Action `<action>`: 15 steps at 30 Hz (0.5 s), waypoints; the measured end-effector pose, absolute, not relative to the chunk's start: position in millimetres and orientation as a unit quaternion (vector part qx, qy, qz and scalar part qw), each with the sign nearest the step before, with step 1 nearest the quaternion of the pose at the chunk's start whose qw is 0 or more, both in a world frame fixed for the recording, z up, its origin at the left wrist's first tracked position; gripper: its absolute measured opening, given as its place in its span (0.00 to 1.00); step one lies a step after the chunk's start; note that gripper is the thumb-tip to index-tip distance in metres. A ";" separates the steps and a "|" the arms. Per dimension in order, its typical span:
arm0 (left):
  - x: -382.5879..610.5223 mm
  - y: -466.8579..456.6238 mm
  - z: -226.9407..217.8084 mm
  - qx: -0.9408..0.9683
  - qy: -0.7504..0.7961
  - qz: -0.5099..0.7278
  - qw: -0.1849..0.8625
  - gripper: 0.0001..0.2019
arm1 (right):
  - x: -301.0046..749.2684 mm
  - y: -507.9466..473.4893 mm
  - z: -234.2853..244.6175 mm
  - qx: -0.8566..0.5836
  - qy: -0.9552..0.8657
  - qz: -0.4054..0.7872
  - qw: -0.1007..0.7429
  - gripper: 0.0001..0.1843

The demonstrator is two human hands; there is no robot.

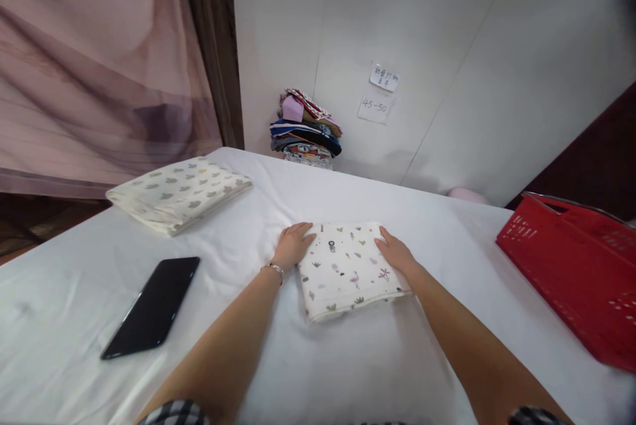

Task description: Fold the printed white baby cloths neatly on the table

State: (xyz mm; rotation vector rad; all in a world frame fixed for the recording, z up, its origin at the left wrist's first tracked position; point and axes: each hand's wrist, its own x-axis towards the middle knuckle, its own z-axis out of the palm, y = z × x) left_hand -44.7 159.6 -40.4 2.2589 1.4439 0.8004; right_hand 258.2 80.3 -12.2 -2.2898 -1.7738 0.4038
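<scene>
A folded white cloth [350, 273] with small printed plants and animals lies on the table in front of me. My left hand [293, 245] holds its left far corner, thumb on top. A bracelet [273, 271] circles that wrist. At the opposite far corner my right hand [396, 253] has hold of the cloth, with the thumb side over the print. Both hands are closed on the edges; some fingertips are hidden. Further left rests another folded cream cloth [181, 190] with grey cloud-like shapes, untouched.
The table [238, 359] has a wrinkled white cover. A black phone or tablet [153, 308] lies at the left. A red perforated basket [566, 273] stands at the right. Beyond the far edge is a pile of folded clothes [305, 130] by the wall, near paper signs [375, 108].
</scene>
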 end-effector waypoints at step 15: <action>-47.1 157.4 -38.8 0.743 0.544 0.330 0.210 0.23 | 286.4 39.1 3.3 -0.815 -0.489 0.251 0.183 0.39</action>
